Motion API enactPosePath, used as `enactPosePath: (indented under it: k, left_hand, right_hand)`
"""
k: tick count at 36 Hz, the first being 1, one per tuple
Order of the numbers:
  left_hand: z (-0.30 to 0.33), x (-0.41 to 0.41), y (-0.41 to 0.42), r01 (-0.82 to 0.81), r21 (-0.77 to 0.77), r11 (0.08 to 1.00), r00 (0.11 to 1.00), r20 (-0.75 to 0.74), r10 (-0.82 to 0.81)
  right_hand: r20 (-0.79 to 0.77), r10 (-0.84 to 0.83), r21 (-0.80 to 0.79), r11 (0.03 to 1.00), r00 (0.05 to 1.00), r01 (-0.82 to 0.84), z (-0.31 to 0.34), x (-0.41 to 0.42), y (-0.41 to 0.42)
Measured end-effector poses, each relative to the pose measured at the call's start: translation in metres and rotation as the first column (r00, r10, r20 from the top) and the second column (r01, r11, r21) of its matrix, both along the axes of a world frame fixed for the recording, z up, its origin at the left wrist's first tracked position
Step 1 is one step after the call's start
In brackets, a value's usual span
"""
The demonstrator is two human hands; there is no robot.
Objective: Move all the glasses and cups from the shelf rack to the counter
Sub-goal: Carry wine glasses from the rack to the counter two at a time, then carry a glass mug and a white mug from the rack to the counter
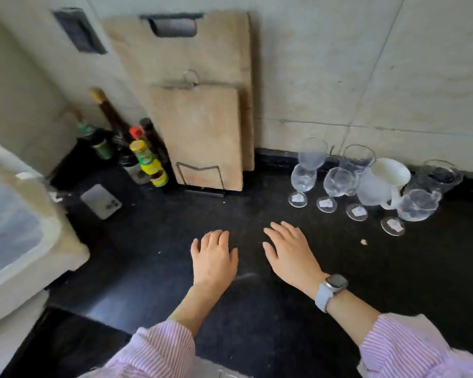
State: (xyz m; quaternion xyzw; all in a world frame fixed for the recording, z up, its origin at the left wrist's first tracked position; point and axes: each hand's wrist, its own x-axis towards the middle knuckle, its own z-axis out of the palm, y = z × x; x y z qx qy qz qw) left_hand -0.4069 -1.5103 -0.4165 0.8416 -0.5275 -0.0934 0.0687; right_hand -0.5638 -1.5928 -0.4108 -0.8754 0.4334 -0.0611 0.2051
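I rest my left hand (214,259) and right hand (291,252) flat, fingers spread, holding nothing; stemmed glasses (303,178) and white mug (381,182) crowd the counter (257,309); no rack visible.

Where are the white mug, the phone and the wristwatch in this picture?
white mug (377,184), head view, on its frosted side wall.
phone (101,201), head view, on its pale back.
wristwatch (337,282), head view, on its dark face.

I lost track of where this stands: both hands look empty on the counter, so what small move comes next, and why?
Probably lift the right hand and look back toward the rack, which is out of view. Both it and the left hand lie flat and empty, while the glasses and white cup already stand on the counter.
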Motion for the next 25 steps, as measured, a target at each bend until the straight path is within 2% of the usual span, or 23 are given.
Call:
enactPosePath:
  k: [5, 11, 18, 25]
  left_hand:
    - [0.045, 0.054, 0.127, -0.29, -0.106, 0.951, 0.955, 0.027, 0.294]
    - [0.089, 0.072, 0.326, -0.58, -0.224, 0.783, 0.797, 0.042, 0.603]
    - [0.124, 0.033, 0.561, -0.832, -0.282, 0.479, 0.48, 0.07, 0.875]
    - [0.153, -0.016, 0.746, -0.92, -0.35, 0.175, 0.16, 0.073, 0.984]
  right_hand:
    - [0.062, 0.277, -0.037, 0.961, 0.959, -0.275, 0.03, 0.083, 0.081]
    - [0.146, 0.58, -0.052, 0.813, 0.801, -0.58, 0.072, 0.148, 0.241]
    - [0.184, 0.85, -0.108, 0.516, 0.493, -0.85, 0.111, 0.179, 0.454]
    - [0.178, 0.975, -0.192, 0.169, 0.135, -0.967, 0.139, 0.189, 0.639]
